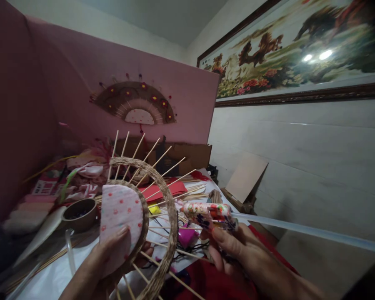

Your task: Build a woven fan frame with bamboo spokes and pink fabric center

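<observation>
A large framed painting of running horses [268, 52] hangs on the pale wall beside a pink panel [181, 91], where a brown fan with dark red flowers [112, 93] is mounted upright, apparently so it can be seen from the work spot. Below, a table under a white covering [54, 287] bears a half-round fan frame's surroundings: red paper [179, 188], a round brown tub [93, 218] to the left and a magenta packet [188, 236] near the middle, seemingly laid within reach. The half-round frame of pale sticks and braided fibre bands [168, 196] is held up above the table at its patterned white half-disc [121, 208], a grip that likely leaves the sticks and outer band exposed. The left hand [95, 260] clamps that half-disc, thumb pressed on its face and fingers curled behind. The right hand [240, 250] is closed around a floral-patterned glue gun [206, 212], its long translucent stick [300, 227] trailing rearward, probably clear of the frame. The hands are apart, the nozzle beside the outer band; whether it touches cannot be told
</observation>
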A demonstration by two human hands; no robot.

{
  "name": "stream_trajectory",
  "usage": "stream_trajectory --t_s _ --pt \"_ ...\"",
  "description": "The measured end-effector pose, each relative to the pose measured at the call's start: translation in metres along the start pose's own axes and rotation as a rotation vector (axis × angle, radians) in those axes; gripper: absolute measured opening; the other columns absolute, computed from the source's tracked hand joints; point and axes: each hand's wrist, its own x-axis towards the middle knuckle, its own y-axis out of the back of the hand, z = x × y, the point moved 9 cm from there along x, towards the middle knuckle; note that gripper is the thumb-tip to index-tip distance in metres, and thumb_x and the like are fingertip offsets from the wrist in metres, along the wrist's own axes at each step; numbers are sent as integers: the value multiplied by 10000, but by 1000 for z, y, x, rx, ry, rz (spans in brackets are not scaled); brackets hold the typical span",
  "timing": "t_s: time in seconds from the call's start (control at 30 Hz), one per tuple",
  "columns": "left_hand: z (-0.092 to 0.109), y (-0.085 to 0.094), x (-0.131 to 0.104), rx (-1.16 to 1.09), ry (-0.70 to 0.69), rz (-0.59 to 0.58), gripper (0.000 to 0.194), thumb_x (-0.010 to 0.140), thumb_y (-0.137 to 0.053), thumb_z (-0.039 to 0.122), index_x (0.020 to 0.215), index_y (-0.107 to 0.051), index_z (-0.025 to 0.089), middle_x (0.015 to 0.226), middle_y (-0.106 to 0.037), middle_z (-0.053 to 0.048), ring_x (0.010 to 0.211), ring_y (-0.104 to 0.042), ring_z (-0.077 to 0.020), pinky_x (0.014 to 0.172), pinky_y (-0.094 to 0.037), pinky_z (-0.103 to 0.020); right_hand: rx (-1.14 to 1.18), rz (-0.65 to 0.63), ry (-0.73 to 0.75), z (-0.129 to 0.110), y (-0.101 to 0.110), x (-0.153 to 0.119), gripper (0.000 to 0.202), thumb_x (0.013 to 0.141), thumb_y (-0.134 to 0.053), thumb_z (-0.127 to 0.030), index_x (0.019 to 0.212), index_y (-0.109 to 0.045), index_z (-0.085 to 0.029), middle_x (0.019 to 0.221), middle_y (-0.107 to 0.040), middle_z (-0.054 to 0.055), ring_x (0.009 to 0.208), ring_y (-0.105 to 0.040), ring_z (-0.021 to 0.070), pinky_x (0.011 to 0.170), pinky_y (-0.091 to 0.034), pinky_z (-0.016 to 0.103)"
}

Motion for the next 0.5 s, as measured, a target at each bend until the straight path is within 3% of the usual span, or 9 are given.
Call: stream_trajectory --t_s 0.17,0.5 --pt "4 -2 -5 57 16 26 649 617 -711 195 1224 -503 95 639 -731 -107 733 -696 -359 706 -557 -489 65 -33 -66 14 -8 8 595 854 -364 -620 573 -551 -131 376 -395 -49 267 -336 36 267 -220 148" --pt "3 -3 -5 -19 -15 -12 577 613 -723 221 1157 -557 120 694 -732 -120 754 -691 -368 720 -553 -509 107 -42 -70 8 -14 10 602 838 -370 -639 545 -528 -138 357 -360 -57 267 -303 33 261 -247 140"
